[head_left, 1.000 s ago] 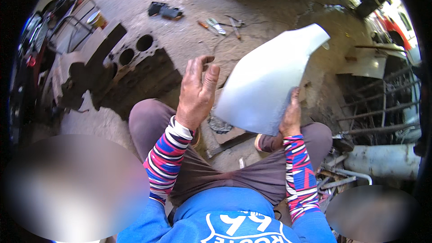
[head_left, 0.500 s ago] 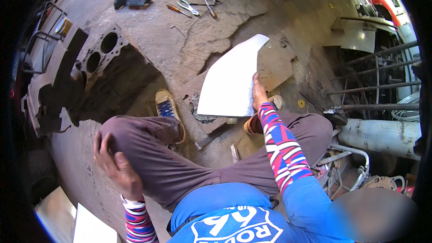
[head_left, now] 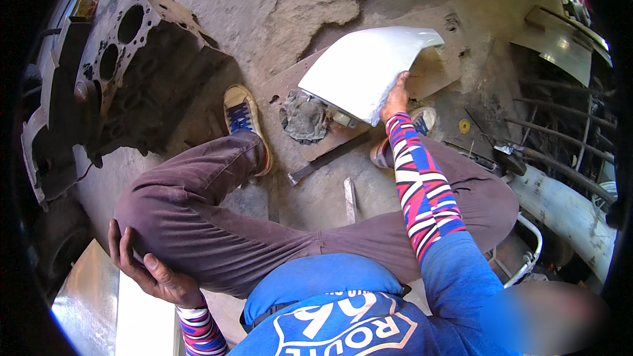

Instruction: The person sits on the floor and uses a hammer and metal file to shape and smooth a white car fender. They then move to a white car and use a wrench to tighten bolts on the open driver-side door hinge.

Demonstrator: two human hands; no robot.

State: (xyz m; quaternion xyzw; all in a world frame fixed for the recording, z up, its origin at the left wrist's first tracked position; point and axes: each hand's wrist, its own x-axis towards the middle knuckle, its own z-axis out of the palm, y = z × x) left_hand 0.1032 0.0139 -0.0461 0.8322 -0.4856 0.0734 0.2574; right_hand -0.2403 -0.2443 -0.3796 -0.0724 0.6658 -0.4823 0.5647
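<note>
White panel (head_left: 362, 69): the right hand (head_left: 395, 97) grasps its lower right edge, above a flat brown board (head_left: 445, 72); from where I stand, contact with the board cannot be confirmed. The left hand (head_left: 161, 281) is empty, fingers loosely spread beside the left knee (head_left: 142, 201). In my judgement, a second hand opposite would steady it. Panel smooth, curved; rag (head_left: 305, 117) grey, crumpled; engine block (head_left: 178, 59) dark, rough, round-holed.

White panel (head_left: 362, 62), blue shirt (head_left: 323, 273), striped sleeves (head_left: 425, 191), brown trousers (head_left: 198, 231)
</note>
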